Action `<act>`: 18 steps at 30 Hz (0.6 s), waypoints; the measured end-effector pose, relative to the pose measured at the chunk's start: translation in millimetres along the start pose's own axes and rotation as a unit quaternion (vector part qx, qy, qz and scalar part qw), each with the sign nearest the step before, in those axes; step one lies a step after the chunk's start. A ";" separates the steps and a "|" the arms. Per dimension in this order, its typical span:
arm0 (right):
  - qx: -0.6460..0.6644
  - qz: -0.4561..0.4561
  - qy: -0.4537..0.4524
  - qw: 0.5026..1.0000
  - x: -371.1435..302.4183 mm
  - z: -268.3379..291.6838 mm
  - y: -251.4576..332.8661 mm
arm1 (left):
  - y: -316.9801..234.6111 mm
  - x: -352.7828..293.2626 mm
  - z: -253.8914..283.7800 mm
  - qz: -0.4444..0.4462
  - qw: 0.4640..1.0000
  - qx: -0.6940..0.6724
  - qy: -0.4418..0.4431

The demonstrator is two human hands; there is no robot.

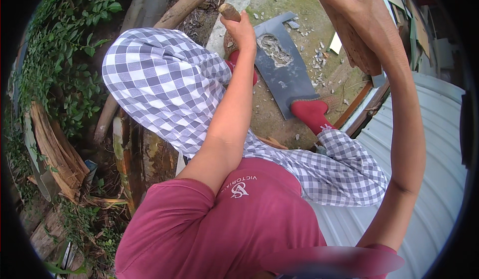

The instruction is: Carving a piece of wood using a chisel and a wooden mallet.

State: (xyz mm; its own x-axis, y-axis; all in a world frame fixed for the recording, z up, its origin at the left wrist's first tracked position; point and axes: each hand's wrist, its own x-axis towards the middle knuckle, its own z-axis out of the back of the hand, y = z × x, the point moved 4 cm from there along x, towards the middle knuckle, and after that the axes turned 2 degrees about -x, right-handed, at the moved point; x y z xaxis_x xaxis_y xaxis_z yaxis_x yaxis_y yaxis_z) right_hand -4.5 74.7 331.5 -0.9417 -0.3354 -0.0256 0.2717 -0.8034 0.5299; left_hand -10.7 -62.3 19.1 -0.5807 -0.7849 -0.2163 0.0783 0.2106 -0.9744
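My left hand is closed around a round wooden stick, whose cut end points up and left; whatever lies beyond my fingers is hidden. Raised at the upper right, my right hand grips a rough, weathered piece of wood that runs past the top edge of the view. Between my feet lies a dark grey board on the ground, with a heap of pale broken chips on it. My left hand is just beside the board's far left edge and appears apart from it.
Loose chips are scattered on the mossy concrete. One red-shod foot rests at the board's near right corner. Corrugated metal sheeting is at the right. Logs, split wood and leafy plants fill the left.
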 end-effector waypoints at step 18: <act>0.015 0.205 0.023 0.978 30.0 -30.7 23.2 | 16.1 -11.8 9.3 -0.029 0.996 0.059 -0.057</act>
State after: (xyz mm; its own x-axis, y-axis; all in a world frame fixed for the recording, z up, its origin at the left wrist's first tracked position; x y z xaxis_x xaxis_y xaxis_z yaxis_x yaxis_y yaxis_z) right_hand -20.4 30.9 317.0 -0.7450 -0.6486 0.1559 0.6175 -0.5822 0.5289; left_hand 4.9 -55.0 5.5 -0.4925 -0.8558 -0.1586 0.1455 0.0987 -0.9844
